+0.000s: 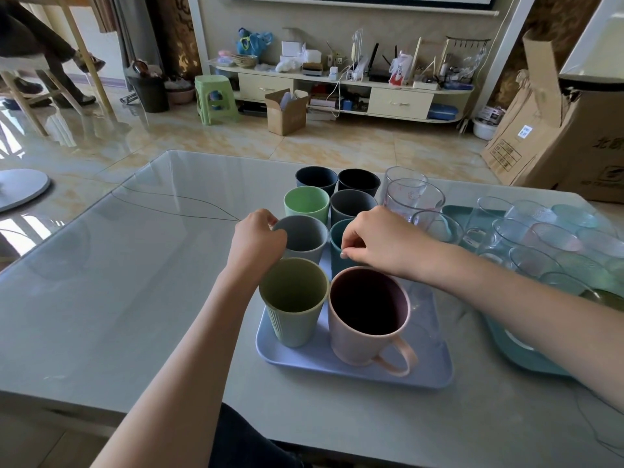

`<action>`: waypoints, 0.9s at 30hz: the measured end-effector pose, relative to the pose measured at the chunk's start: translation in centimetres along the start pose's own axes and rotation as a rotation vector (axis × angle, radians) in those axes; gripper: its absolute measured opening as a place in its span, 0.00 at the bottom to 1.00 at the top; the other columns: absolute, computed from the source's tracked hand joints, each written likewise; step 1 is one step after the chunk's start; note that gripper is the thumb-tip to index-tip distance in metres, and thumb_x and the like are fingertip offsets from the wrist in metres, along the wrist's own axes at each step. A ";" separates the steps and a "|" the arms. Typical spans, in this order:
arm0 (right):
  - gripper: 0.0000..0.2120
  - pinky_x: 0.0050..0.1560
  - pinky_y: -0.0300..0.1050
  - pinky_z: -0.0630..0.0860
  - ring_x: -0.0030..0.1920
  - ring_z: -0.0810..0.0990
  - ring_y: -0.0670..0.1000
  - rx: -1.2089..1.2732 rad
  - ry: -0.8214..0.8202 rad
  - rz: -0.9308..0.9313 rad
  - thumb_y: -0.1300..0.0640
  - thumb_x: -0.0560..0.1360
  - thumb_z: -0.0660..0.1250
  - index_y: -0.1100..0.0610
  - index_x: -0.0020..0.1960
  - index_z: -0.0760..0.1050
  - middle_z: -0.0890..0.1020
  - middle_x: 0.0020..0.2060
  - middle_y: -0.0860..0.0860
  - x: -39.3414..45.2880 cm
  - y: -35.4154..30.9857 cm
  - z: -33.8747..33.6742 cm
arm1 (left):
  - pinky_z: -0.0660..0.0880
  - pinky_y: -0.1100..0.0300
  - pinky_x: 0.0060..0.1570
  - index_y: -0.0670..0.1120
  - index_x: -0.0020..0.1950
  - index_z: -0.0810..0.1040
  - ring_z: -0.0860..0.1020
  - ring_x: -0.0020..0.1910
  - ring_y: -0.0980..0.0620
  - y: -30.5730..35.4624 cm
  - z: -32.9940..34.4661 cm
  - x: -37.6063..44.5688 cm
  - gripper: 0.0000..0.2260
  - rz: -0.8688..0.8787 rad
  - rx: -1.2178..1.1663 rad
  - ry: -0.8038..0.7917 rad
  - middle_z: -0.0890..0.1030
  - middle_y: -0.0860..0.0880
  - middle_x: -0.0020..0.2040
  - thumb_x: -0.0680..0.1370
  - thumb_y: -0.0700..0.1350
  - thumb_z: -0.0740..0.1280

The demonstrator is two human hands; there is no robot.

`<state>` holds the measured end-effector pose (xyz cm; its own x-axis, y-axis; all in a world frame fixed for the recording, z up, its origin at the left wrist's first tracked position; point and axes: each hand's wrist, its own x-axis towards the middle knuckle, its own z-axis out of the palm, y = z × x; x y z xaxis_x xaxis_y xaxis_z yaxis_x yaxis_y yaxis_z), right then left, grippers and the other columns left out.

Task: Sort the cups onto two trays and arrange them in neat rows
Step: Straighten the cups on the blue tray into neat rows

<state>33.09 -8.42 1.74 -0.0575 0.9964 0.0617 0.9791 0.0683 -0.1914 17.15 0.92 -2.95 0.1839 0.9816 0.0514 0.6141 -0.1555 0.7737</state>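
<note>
Left hand (258, 239): grip closed on the rim of the grey cup (304, 238), thumb inside the lip as far as can be seen, fingers curled over the outer wall. That cup stands third from the far end in the left-hand row on the lilac tray (429, 346), which lies toward the near edge of the surface (118, 265), about midway along it.

The left row runs, far to near: dark blue cup (316, 180), light green cup (306, 204), grey cup, olive ribbed cup (293, 300). The right row runs: black cup (358, 181), slate cup (351, 206), teal cup (341, 246), pink mug (368, 310) with its handle turned toward the near right corner of the tray.

Right hand (378, 239): grip closed in a pinch on the near rim of the teal cup, fingertips curled over the lip.

Further right, clear glasses (413, 197) stand at the tray's far right side and crowd the teal tray (520, 352) near the right edge of the surface; their order there cannot be read clearly.

Assessment: the opaque cups appear sorted already; the step in hand is squaring up the third pair. The next move likely calls for small sideways nudges of both cups to line them up with their neighbours, without knocking the slate cup or the mug.
</note>
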 end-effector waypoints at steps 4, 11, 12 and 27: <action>0.08 0.46 0.51 0.79 0.43 0.81 0.55 -0.001 0.014 -0.008 0.54 0.73 0.68 0.57 0.45 0.84 0.85 0.41 0.54 0.0 0.1 0.1 | 0.67 0.65 0.26 0.42 0.60 0.74 0.75 0.36 0.51 0.1 -0.1 -0.1 0.14 0.008 0.001 0.007 0.77 0.43 0.53 0.75 0.38 0.61; 0.08 0.49 0.51 0.78 0.46 0.81 0.54 0.023 0.009 -0.025 0.56 0.74 0.68 0.57 0.48 0.84 0.85 0.44 0.54 -0.2 0.1 -0.2 | 0.75 0.62 0.30 0.43 0.59 0.74 0.78 0.40 0.48 0.0 -0.4 -0.1 0.12 -0.019 -0.016 -0.014 0.75 0.46 0.51 0.76 0.40 0.62; 0.08 0.51 0.50 0.77 0.47 0.81 0.53 0.040 0.036 -0.030 0.56 0.74 0.68 0.57 0.48 0.83 0.85 0.45 0.54 -0.3 0.1 -0.5 | 0.76 0.61 0.32 0.44 0.57 0.75 0.77 0.39 0.49 -0.1 -0.6 0.0 0.11 -0.024 -0.029 -0.006 0.74 0.47 0.50 0.76 0.42 0.62; 0.18 0.49 0.45 0.67 0.46 0.74 0.47 -0.033 -0.047 -0.234 0.35 0.72 0.59 0.46 0.46 0.80 0.80 0.41 0.44 -7.0 -1.8 0.1 | 0.60 0.63 0.25 0.41 0.35 0.71 0.63 0.28 0.52 -0.7 -4.3 -1.9 0.15 -0.037 0.020 -0.453 0.67 0.46 0.30 0.73 0.51 0.68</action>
<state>31.70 -15.55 1.53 -0.2921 0.9548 0.0546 0.9438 0.2970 -0.1449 13.09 -0.34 -0.90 0.4760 0.8400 -0.2605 0.6401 -0.1278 0.7576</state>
